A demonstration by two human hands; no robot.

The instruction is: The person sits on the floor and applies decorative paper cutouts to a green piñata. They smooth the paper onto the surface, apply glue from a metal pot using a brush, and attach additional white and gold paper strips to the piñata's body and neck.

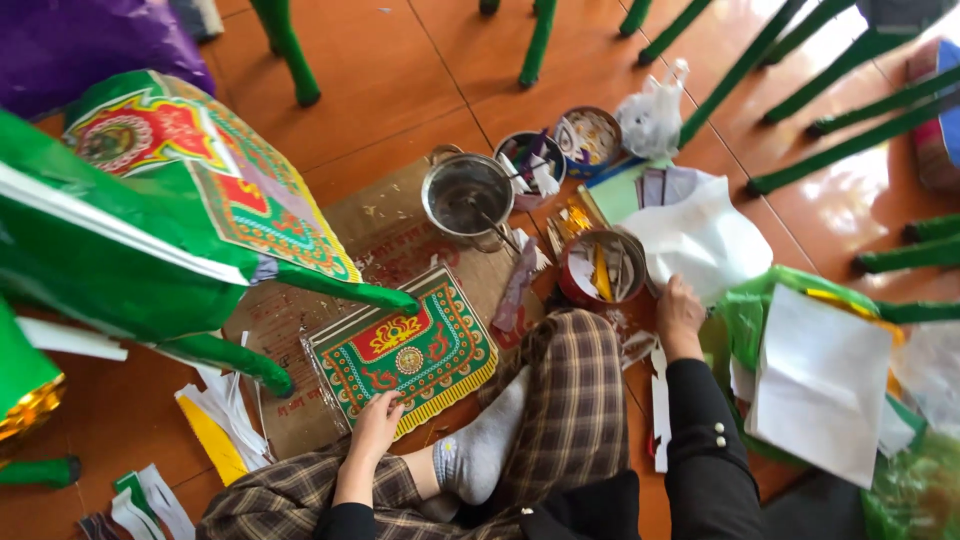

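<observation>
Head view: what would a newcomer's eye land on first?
Probably the big green paper animal figure filling the left side, its patterned saddle cloth in red, green and yellow over its back. Next, the matching ornate paper panel lying flat on cardboard in front of the seated person, with the left hand resting on its near edge. Right of centre, the right hand reaches beside a red tin of paper scraps, just below a steel pot.

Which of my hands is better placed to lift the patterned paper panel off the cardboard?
Left. Your left hand already rests on the near edge of the patterned paper panel. Your right hand is off beside the red tin of paper scraps, with your plaid-trousered knee between it and the panel.
</observation>
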